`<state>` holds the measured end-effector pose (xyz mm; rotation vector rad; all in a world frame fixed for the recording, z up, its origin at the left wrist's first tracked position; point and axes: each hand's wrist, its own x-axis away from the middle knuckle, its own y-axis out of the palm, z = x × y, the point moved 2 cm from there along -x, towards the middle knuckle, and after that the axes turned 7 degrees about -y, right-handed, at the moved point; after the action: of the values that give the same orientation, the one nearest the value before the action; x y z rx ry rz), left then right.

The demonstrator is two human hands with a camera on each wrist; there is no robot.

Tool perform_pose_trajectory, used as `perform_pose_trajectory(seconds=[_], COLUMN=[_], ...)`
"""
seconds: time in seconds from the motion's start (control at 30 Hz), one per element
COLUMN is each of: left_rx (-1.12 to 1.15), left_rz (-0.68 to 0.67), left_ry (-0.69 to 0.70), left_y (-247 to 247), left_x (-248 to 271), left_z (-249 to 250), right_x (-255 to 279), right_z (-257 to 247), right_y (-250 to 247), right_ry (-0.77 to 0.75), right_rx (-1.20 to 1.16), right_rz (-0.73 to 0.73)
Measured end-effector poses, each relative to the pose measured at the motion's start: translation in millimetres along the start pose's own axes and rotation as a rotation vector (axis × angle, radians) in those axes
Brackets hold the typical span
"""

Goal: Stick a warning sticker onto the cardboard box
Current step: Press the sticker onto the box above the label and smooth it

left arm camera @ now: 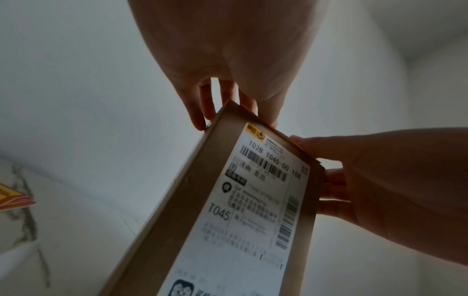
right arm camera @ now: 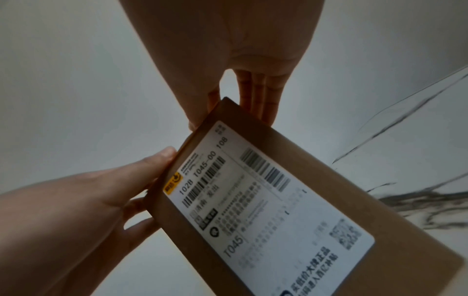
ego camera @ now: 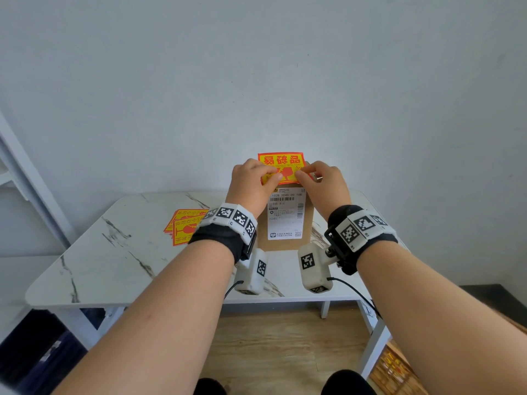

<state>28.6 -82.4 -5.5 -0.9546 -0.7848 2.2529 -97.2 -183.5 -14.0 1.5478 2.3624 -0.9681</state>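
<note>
A brown cardboard box stands upright on the table, its white shipping label facing me. Above its top edge I hold a red and yellow warning sticker upright. My left hand pinches the sticker's lower left part, and my right hand pinches its lower right part. In the left wrist view my left hand curls over the top edge of the box. The right wrist view shows my right hand at the top of the box. Neither wrist view shows the sticker.
A stack of more warning stickers lies on the marble-patterned table, left of the box. A plain wall rises right behind the table. A white shelf frame stands at the far left. Wooden floor lies below the table's near edge.
</note>
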Motion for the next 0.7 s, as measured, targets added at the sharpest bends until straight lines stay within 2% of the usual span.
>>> perform_pose_trajectory(seconds=[0.33, 0.7], left_rx=[0.067, 0.122], left_rz=[-0.032, -0.153], left_ry=[0.04, -0.008], left_y=[-2, -13], left_x=[4, 10], left_z=[-10, -4], right_x=[13, 18], right_z=[6, -2], right_y=[-1, 4], right_ry=[-0.115, -0.088], right_rx=[-0.031, 0.022], right_rz=[0.062, 0.053])
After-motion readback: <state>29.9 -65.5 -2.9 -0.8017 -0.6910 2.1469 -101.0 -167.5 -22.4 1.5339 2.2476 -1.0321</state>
